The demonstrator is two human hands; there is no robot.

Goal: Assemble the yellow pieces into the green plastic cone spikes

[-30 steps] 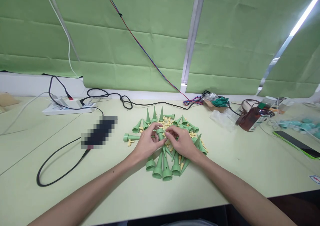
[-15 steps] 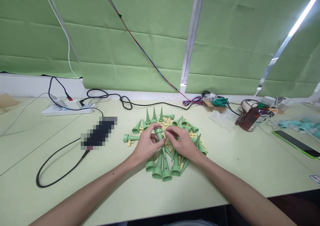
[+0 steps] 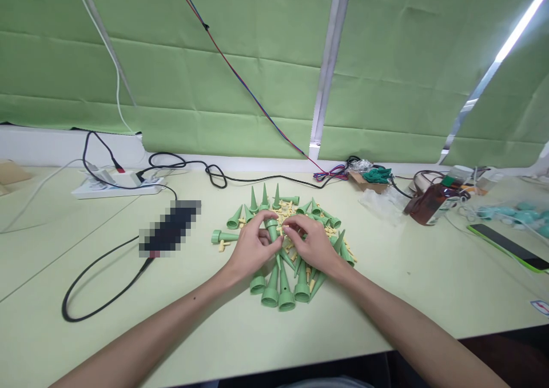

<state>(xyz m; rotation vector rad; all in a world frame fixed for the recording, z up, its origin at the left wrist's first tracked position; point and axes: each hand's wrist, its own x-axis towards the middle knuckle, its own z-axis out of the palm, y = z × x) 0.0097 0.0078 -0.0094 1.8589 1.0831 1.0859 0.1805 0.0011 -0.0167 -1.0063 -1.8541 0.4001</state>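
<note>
My left hand (image 3: 255, 240) is closed around a green plastic watering spike (image 3: 271, 228), its wide collar up and its pointed end slanting down. Close against its right side, the fingertips of my right hand (image 3: 309, 240) pinch a small yellow plastic valve (image 3: 281, 229), which touches or nearly touches the spike; the contact is partly hidden by fingers. Around both hands lie several more green spikes (image 3: 286, 296), some standing on their collars with tips up, others on their sides. Loose yellow valves (image 3: 222, 245) are scattered among them.
To the left lie a blurred dark device (image 3: 169, 228) with a black cable and a white power strip (image 3: 120, 187). On the right are a brown bottle (image 3: 433, 202), a phone (image 3: 508, 246) in a green case and a crumpled plastic bag (image 3: 381, 205). The table's front edge runs below my forearms.
The held spike and my left fingertips have shifted very slightly, with the spike tilting a little. My right hand stays at its side with the valve. The other pieces have not moved.
</note>
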